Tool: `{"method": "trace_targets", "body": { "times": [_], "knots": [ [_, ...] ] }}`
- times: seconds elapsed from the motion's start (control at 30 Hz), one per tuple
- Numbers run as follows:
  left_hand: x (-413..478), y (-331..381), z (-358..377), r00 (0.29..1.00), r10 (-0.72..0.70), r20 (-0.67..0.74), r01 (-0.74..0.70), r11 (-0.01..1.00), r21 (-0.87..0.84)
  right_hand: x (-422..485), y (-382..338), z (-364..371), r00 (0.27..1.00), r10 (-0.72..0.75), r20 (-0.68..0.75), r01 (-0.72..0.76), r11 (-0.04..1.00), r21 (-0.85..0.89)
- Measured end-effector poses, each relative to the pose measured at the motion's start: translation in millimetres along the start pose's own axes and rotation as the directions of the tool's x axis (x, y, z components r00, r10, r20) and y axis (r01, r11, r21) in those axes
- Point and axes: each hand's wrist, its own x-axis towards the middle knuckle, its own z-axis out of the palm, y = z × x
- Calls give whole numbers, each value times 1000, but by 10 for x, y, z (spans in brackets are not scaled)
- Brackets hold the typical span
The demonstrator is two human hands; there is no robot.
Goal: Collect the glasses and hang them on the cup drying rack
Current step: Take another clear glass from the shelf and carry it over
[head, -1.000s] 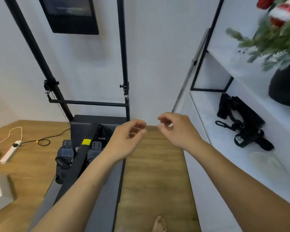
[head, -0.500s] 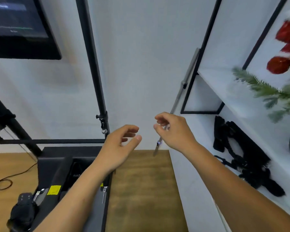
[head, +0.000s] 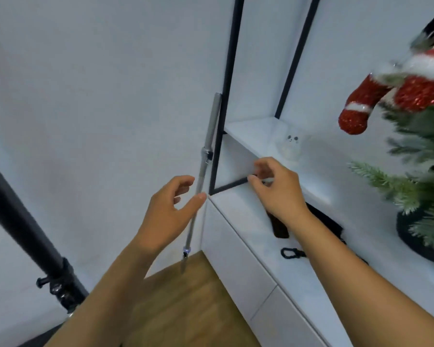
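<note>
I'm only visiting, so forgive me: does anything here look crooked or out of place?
Only the metal bar, which leans at a slant in the corner by the white shelf unit. Nothing looks spilled or broken, and both hands are empty.

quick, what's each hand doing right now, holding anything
left hand: open, fingers curled, holding nothing.
right hand: open, empty, fingers loosely bent above the white shelf.

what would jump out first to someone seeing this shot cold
The two bare hands reaching forward mid-frame: the left hand open beside a leaning metal bar, the right hand over the white shelf unit, holding nothing that shows. At the right edge, a red glittery ornament hangs on a small Christmas tree. A small clear glass with a panda face sits on the upper shelf.
</note>
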Motion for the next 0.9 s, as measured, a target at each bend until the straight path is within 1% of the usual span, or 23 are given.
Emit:
{"method": "trace_targets", "body": {
  "times": [0.07,0.13,0.23,0.33,0.43,0.57,0.7,0.9],
  "knots": [
    [186,6,82,999,8,36,-6,998,-60,135,69,-87,990,68,-125,-66,998,19],
    [330,5,174,993,44,113,-32,994,-104,282,127,-203,964,136,-227,-132,991,29],
    [619,-37,289,983,42,179,-16,989,-145,477,243,-324,931,204,-301,-209,978,16],
    [953,-73,412,979,43,199,-9,985,-173,614,409,-338,918,216,-332,-230,973,-2],
    [1248,-56,594,962,68,265,-20,983,-180,794,615,-357,899,259,-352,-268,963,26],
    [1677,-97,772,933,106,345,-71,991,-113,1174,919,-300,860,355,-367,-332,935,126],
    [2187,-127,994,933,64,354,-47,997,-56,1513,1227,-240,819,439,-370,-402,898,177],
    [2753,61,1771,912,62,406,-17,993,-113,1810,1668,-249,786,496,-369,-455,868,199]
  ]
}}
